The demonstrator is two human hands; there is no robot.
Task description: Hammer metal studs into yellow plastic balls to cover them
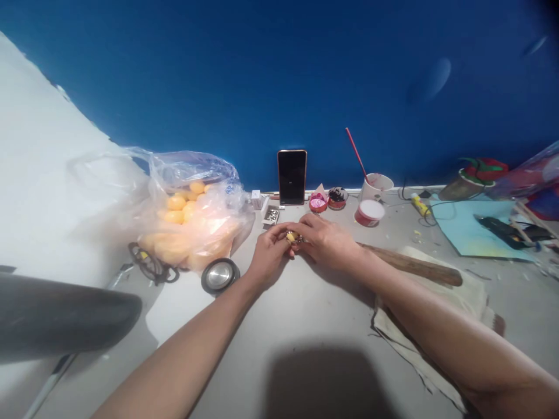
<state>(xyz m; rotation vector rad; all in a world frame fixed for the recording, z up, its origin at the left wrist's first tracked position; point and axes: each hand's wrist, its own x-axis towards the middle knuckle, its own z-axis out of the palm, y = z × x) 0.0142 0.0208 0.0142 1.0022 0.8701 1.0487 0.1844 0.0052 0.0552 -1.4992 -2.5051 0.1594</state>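
My left hand (267,256) and my right hand (327,241) meet above the middle of the grey table (305,314). Both pinch a small yellow piece (292,236) between their fingertips. What the piece is, I cannot make out. The fingers of both hands are curled round it. A small open box of metal bits (271,215) lies just behind the hands.
A clear plastic bag of yellow-orange balls (192,218) stands at left, with a round metal lid (220,275) and black scissors (151,265) before it. A phone (292,176) leans on the blue wall. Small pots (327,199), a cup with a red stick (375,185), a wooden stick (410,266) and cloth (437,302) lie right.
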